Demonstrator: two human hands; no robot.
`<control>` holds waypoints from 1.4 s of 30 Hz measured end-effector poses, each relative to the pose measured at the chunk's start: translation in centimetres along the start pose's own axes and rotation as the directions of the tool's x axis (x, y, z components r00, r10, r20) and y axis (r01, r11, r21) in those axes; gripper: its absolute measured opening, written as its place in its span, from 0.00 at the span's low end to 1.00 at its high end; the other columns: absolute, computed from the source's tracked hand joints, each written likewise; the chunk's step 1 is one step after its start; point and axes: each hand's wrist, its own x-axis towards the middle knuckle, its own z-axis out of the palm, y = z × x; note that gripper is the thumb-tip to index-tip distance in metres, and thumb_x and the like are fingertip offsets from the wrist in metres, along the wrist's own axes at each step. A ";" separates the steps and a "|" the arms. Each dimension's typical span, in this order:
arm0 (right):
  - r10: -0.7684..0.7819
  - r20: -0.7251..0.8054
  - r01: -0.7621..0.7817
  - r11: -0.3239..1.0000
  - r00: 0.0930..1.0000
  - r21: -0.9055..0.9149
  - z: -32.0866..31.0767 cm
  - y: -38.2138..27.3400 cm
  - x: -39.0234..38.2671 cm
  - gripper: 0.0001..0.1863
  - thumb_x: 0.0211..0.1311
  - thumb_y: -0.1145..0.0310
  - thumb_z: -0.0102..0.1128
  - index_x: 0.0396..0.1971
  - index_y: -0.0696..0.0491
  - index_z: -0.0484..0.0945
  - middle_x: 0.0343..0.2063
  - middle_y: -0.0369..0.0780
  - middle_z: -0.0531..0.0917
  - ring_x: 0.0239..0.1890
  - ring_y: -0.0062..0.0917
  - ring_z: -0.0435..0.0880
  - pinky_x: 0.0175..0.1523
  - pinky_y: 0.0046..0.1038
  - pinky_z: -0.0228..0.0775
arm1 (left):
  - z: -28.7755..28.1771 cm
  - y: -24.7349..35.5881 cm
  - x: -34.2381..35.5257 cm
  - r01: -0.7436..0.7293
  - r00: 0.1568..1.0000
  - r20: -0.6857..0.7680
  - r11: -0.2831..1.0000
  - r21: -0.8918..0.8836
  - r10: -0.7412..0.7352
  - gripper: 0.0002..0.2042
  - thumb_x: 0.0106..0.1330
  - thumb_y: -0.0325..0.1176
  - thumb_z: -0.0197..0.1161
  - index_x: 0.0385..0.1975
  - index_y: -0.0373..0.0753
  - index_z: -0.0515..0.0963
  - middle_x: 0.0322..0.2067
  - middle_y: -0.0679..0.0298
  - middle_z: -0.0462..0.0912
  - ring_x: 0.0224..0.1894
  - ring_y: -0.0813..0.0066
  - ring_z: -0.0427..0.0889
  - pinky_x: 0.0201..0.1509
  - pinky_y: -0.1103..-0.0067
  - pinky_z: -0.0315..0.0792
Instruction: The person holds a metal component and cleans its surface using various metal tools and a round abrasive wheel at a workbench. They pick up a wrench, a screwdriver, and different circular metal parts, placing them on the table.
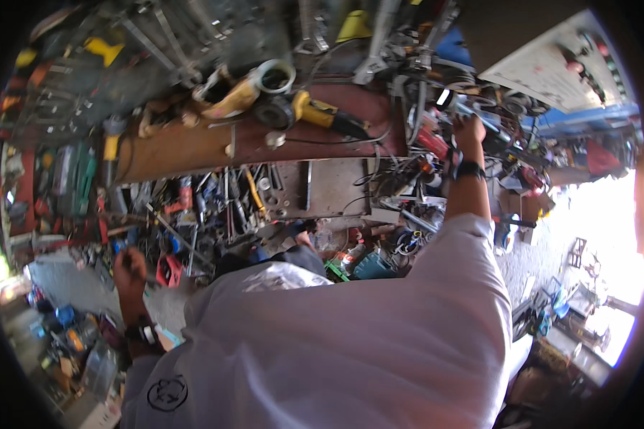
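My right hand (pixel 469 131) reaches to the far right, over the cluttered end of the workbench. Its fingertips are blurred among metal tools, so I cannot tell whether they grip anything. A red cylindrical thing (pixel 432 141) lies just left of that hand. Low at the left hangs my left hand (pixel 130 269), its fingers curled; what they hold, if anything, is hidden. Near it on the right is a red angular object (pixel 169 271). On the raised shelf between the hands lies a yellow and black angle grinder (pixel 329 116), with another yellow power tool (pixel 232 99) beside it.
Several wrenches (pixel 383 36) hang on the back wall. Hand tools crowd the bench below the brown shelf (pixel 172 151). A pale panel box (pixel 551 68) juts out at the upper right. A green case (pixel 374 266) and loose items lie below the bench.
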 end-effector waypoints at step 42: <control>0.952 0.305 -0.711 0.229 0.021 -0.665 15.4 30.4 -60.7 0.10 0.70 0.63 0.48 0.35 0.53 0.74 0.28 0.39 0.79 0.29 0.26 0.79 0.30 0.24 0.75 | 7.2 -1.1 -6.8 0.046 0.909 0.384 0.955 0.293 -0.162 0.28 0.77 0.46 0.46 0.65 0.26 0.63 0.65 0.47 0.68 0.70 0.58 0.65 0.73 0.64 0.60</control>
